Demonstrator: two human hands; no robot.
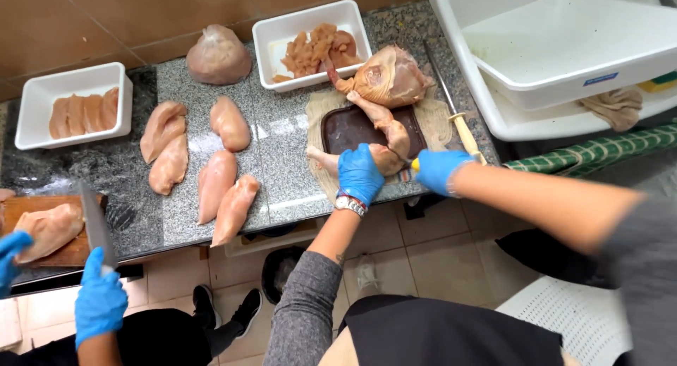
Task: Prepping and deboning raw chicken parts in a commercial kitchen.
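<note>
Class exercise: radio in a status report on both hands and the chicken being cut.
Left hand grips chicken piece on dark board. Right hand holds yellow-handled tool. Whole carcass crowds board's far edge.

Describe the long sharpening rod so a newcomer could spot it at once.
Start at the granite counter and find the dark cutting board near its right end. Just right of that board lies the sharpening rod, running diagonally. Unlike the broad knife at far left, it is thin, round and pale-handled.

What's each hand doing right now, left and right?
Left hand: closed, pressing on the chicken piece on the dark board.
Right hand: closed on a yellow-handled tool.
</note>
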